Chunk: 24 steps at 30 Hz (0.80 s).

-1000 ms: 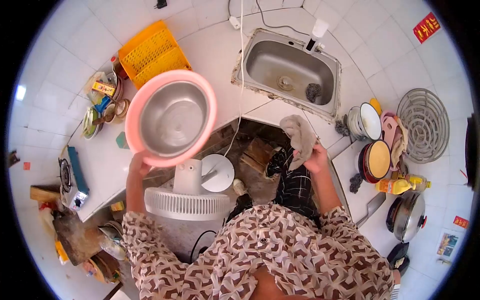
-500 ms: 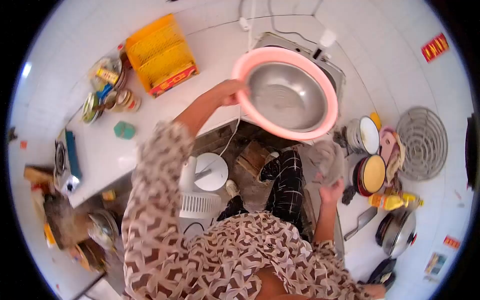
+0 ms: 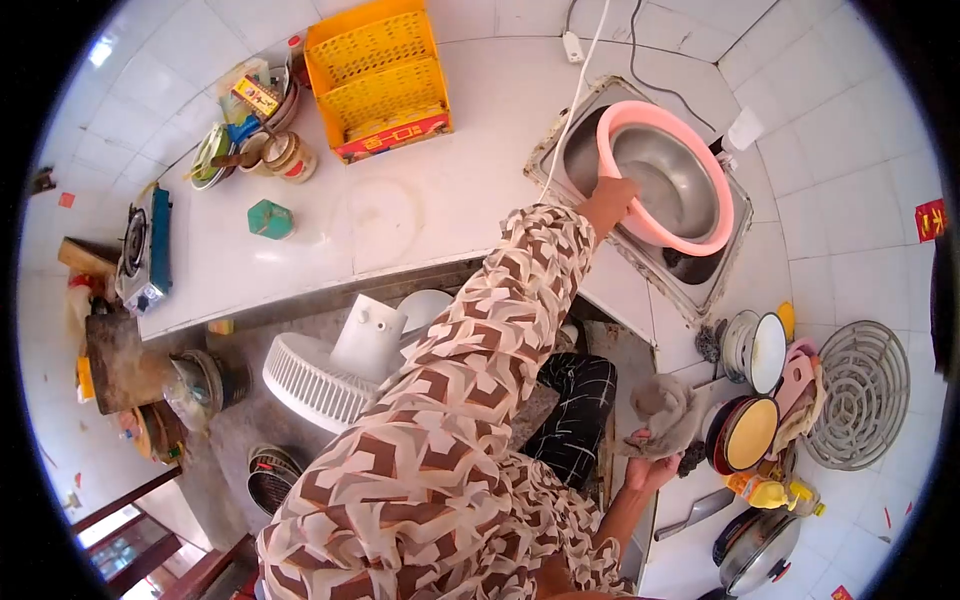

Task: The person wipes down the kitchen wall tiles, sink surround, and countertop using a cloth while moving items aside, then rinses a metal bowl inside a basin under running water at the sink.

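My left hand is closed on the near-left rim of a pink basin. A steel bowl sits inside that basin, which is over the metal sink in the counter corner. Lower down, my right hand grips a grey-brown cloth above the right-hand counter. My left sleeve hides part of the floor and counter edge.
A yellow rack, jars and a green box stand on the left counter. A white fan is below it. Bowls, a spatula and a lidded pot line the right counter.
My left hand has carried the basin and bowl away to the right, over the sink. The view has shifted, and my right hand still holds the cloth.
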{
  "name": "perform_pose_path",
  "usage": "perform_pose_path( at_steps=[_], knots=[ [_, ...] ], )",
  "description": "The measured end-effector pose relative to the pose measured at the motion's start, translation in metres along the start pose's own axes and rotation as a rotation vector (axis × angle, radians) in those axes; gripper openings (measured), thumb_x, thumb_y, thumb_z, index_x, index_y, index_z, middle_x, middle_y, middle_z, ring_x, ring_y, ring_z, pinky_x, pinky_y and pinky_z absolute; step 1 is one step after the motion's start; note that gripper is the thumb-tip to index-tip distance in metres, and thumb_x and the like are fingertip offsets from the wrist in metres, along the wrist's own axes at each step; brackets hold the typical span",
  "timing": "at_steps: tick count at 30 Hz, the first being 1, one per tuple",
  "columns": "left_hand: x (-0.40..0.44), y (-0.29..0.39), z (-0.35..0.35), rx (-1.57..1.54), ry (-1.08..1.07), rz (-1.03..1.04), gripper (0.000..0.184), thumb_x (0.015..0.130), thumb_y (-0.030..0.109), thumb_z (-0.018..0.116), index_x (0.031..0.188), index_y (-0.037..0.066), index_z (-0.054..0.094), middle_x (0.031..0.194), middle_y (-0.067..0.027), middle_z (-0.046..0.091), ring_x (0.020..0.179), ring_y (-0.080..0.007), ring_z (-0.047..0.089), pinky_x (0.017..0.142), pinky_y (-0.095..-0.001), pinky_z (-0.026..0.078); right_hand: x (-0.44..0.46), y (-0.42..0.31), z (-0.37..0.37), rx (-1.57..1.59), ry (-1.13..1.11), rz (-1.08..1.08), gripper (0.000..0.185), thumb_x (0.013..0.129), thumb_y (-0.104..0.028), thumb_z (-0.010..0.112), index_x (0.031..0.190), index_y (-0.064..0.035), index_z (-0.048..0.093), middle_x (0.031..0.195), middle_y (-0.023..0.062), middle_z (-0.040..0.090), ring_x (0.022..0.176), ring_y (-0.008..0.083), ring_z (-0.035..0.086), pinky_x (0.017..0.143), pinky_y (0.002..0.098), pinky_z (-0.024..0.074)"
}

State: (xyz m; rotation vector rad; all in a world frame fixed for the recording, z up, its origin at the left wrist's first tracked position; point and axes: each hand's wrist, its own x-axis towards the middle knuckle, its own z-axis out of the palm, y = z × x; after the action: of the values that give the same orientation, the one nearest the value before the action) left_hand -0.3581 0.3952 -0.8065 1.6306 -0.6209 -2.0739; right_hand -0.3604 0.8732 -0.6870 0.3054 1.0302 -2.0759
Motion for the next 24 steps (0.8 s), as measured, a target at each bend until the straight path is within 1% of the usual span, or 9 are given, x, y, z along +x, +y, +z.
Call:
perform_pose_path(
  at_steps=[5, 6, 9, 12, 14, 15, 17, 20, 24],
  knots=[
    [0.041, -0.043, -0.009, -0.006, -0.119, 0.302, 0.032, 0.068, 0.003, 0.071, 0.097, -0.001, 0.058, 0.083, -0.018, 0.059, 0.076, -0.0298, 0.061, 0.057, -0.0387, 0.051, -0.01, 0.008, 0.007, 0.082, 0.007, 0.066, 0.058, 0.074, -0.012, 0.053, 0.131, -0.0071, 0.045, 0.135, 0.0108, 0.045, 0.115, 0.0278, 0.046, 0.083, 0.0452, 0.0446],
    [0.014, -0.028, -0.009, -0.21, 0.0, -0.105, 0.033, 0.069, 0.004, 0.071, 0.099, -0.002, 0.058, 0.085, -0.0199, 0.061, 0.079, -0.0312, 0.062, 0.061, -0.0394, 0.053, -0.007, 0.009, 0.002, 0.075, 0.009, 0.061, 0.06, 0.073, -0.012, 0.053, 0.132, -0.0073, 0.044, 0.135, 0.0111, 0.044, 0.115, 0.028, 0.046, 0.083, 0.045, 0.0448],
    [0.016, -0.049, -0.054, 0.977, -0.377, 1.221, 0.042, 0.068, 0.011, 0.074, 0.102, -0.006, 0.058, 0.098, -0.0228, 0.062, 0.091, -0.0335, 0.062, 0.075, -0.0407, 0.052, -0.007, 0.009, 0.013, 0.046, 0.082, 0.122, 0.062, 0.073, -0.014, 0.054, 0.133, -0.0074, 0.042, 0.135, 0.0119, 0.044, 0.115, 0.0295, 0.046, 0.085, 0.045, 0.0449],
    [0.042, -0.046, -0.06, 1.874, -0.522, 0.976, 0.045, 0.062, 0.02, 0.075, 0.103, 0.005, 0.065, 0.097, -0.0161, 0.066, 0.084, -0.0322, 0.063, 0.077, -0.0387, 0.05, -0.012, 0.016, 0.016, 0.013, -0.077, 0.136, 0.062, 0.073, -0.016, 0.056, 0.132, -0.0066, 0.042, 0.134, 0.0124, 0.044, 0.116, 0.0311, 0.046, 0.086, 0.0461, 0.0451],
    [0.02, -0.038, -0.091, 1.699, -0.544, 1.307, 0.039, 0.066, 0.02, 0.073, 0.1, 0.004, 0.065, 0.1, -0.0138, 0.066, 0.086, -0.029, 0.064, 0.076, -0.0367, 0.05, -0.02, 0.02, 0.051, -0.088, 0.015, 0.112, 0.061, 0.075, -0.019, 0.055, 0.132, -0.0058, 0.041, 0.133, 0.0127, 0.045, 0.115, 0.0323, 0.046, 0.089, 0.0488, 0.0433],
    [0.034, -0.03, -0.11, 1.513, -0.791, 1.271, 0.03, 0.069, 0.019, 0.07, 0.095, 0.006, 0.064, 0.097, -0.0118, 0.065, 0.084, -0.0247, 0.062, 0.07, -0.0361, 0.049, -0.019, 0.02, 0.046, -0.053, 0.024, 0.166, 0.06, 0.076, -0.018, 0.054, 0.133, -0.0057, 0.04, 0.133, 0.013, 0.045, 0.115, 0.0325, 0.046, 0.09, 0.0501, 0.0421],
    [0.0, -0.003, -0.115, 0.392, -0.674, -0.182, 0.028, 0.077, 0.021, 0.065, 0.102, 0.008, 0.06, 0.094, -0.0084, 0.064, 0.08, -0.0209, 0.061, 0.062, -0.0373, 0.048, -0.023, 0.015, 0.04, -0.019, 0.012, 0.201, 0.058, 0.078, -0.018, 0.053, 0.133, -0.0052, 0.039, 0.131, 0.0135, 0.046, 0.115, 0.0325, 0.046, 0.091, 0.0517, 0.0403],
    [-0.113, 0.051, -0.094, 0.745, -0.536, -0.016, 0.059, 0.089, 0.039, 0.057, 0.135, 0.006, 0.039, 0.129, -0.02, 0.048, 0.112, -0.0348, 0.052, 0.094, -0.0465, 0.046, -0.007, 0.005, 0.042, 0.012, -0.101, 0.206, 0.054, 0.08, -0.021, 0.052, 0.131, -0.0053, 0.041, 0.129, 0.0135, 0.048, 0.111, 0.031, 0.047, 0.088, 0.0502, 0.0409],
    [-0.187, 0.02, -0.078, 0.71, -0.908, -0.182, 0.083, 0.082, 0.065, 0.05, 0.146, 0.019, 0.022, 0.149, -0.019, 0.016, 0.136, -0.0405, 0.02, 0.101, -0.0608, 0.028, 0.02, 0.004, 0.047, 0.089, -0.213, 0.258, 0.049, 0.083, -0.025, 0.049, 0.129, -0.0068, 0.044, 0.126, 0.0126, 0.049, 0.109, 0.0295, 0.048, 0.085, 0.046, 0.0424]
  ],
)
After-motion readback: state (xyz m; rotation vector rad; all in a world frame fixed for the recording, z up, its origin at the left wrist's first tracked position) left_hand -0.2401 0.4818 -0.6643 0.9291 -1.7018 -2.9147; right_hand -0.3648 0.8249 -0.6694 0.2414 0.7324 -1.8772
